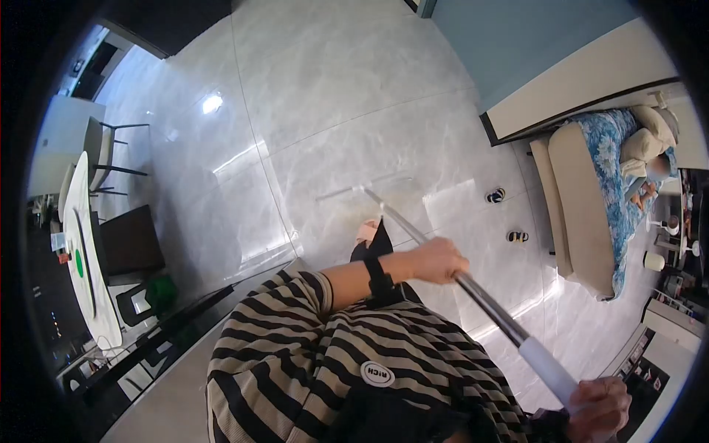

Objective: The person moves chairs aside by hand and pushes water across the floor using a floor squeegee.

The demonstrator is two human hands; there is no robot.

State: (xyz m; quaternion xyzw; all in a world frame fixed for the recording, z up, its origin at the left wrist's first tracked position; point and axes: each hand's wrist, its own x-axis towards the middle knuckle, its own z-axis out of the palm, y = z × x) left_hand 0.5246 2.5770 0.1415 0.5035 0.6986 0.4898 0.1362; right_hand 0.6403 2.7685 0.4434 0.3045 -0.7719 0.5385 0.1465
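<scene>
A long metal pole [493, 310] runs diagonally from the lower right to the floor near the middle. My left hand [439, 260] is wrapped round its middle, with a black band on the wrist. My right hand [598, 406] grips the pale sleeve [546, 369] at the upper end. At the far end, a thin, wide, partly see-through head [363, 188] lies on the glossy tiles, its edges faint. One foot in a pink slipper [367, 232] shows just behind that head.
Two dark sandals [495, 196] [518, 237] lie on the floor before a beige sofa [583, 199], where another person [650, 181] rests. A white table [83, 251] and dark chairs [131, 244] stand at left. A blue wall [517, 44] is upper right.
</scene>
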